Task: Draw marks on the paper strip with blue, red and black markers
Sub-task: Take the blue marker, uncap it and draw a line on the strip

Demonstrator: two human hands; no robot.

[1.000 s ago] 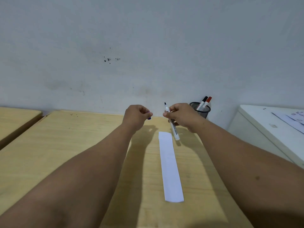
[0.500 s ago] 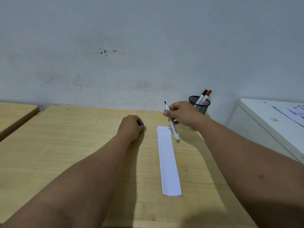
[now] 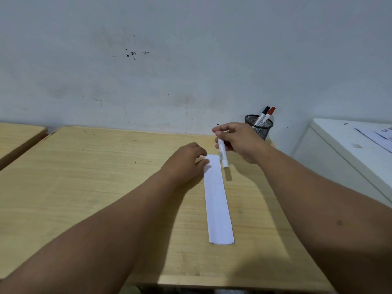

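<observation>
A pale grey wall (image 3: 191,60) rises behind a light wooden table (image 3: 84,187). To the right stands a white cabinet (image 3: 350,149) bearing papers. A long white paper strip (image 3: 217,200) lies flat on the table, running away from the viewer. The left hand (image 3: 186,162) rests on the strip's far left corner, fingers loosely curled, pressing it down. The right hand (image 3: 237,141) grips an uncapped marker (image 3: 222,151), tip pointing up, above the strip's far right end. At the table's back right, a black mesh cup (image 3: 259,127) holds a black marker (image 3: 263,116) and a red marker (image 3: 269,113).
</observation>
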